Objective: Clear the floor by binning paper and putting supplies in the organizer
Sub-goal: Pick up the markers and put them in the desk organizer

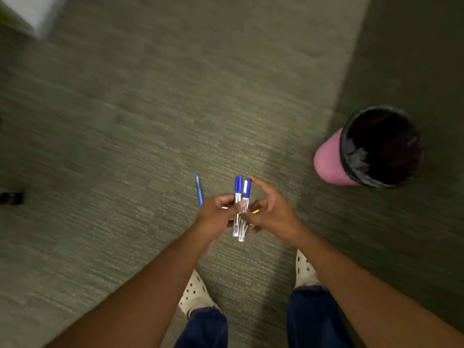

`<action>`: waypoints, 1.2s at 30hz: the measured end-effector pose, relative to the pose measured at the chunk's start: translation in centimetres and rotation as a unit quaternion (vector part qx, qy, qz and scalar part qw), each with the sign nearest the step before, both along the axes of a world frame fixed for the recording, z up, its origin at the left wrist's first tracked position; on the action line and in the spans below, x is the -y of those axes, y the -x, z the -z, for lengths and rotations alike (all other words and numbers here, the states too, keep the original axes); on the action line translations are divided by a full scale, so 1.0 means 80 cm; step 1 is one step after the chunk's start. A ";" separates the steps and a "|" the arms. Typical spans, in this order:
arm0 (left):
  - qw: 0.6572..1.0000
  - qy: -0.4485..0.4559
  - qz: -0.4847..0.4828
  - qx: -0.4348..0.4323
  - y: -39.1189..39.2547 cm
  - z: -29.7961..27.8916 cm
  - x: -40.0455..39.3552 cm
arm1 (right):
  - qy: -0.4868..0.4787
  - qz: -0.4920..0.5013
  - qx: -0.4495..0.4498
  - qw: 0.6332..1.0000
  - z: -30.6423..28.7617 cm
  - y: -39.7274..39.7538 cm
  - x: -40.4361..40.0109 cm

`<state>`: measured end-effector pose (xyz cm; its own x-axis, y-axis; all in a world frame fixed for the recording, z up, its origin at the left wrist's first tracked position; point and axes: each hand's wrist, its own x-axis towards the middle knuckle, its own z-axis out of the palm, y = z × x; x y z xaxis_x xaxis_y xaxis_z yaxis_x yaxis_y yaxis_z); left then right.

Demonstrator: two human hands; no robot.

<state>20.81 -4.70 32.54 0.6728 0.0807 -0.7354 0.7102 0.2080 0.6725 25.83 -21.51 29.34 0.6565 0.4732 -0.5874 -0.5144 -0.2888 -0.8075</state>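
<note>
Forearms reached down over the carpet. Left hand [216, 216] had its fingers [237, 205] clamped on two markers [239, 209]; right hand [272, 212] had fingers spread, brushing the caps. A blue pen [199, 189] poked out behind. Risk: a loose bundle could slip during regrasp. Bin [369, 146] stood well right; organizer unseen.
</note>
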 end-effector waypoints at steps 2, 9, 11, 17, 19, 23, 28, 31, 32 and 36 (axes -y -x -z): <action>0.998 0.005 0.052 0.026 -0.034 -0.067 0.017 | -0.005 0.008 0.031 0.999 -0.076 -0.024 0.028; 0.977 -0.012 0.180 0.114 -0.140 -0.274 0.129 | 0.048 0.052 0.188 0.980 -0.312 -0.090 0.147; 0.967 -0.019 0.215 0.135 -0.174 -0.325 0.177 | 0.064 0.095 0.229 0.967 -0.382 -0.100 0.199; 0.921 -0.008 0.308 0.240 -0.237 -0.469 0.356 | 0.111 0.175 0.300 0.931 -0.530 -0.115 0.378; 0.904 -0.005 0.332 0.269 -0.251 -0.505 0.420 | 0.118 0.197 0.309 0.923 -0.568 -0.121 0.439; 0.885 0.008 0.352 0.305 -0.272 -0.567 0.543 | 0.137 0.232 0.337 0.902 -0.627 -0.130 0.555; 0.873 0.003 0.364 0.324 -0.273 -0.612 0.676 | 0.182 0.279 0.359 0.872 -0.660 -0.117 0.673; 0.866 -0.014 0.362 0.344 -0.267 -0.622 0.744 | 0.203 0.331 0.368 0.845 -0.658 -0.107 0.734; 0.867 -0.022 0.354 0.349 -0.267 -0.622 0.761 | 0.207 0.356 0.368 0.833 -0.656 -0.105 0.751; 0.873 -0.076 0.303 0.373 -0.279 -0.617 0.797 | 0.251 0.485 0.387 0.743 -0.644 -0.100 0.805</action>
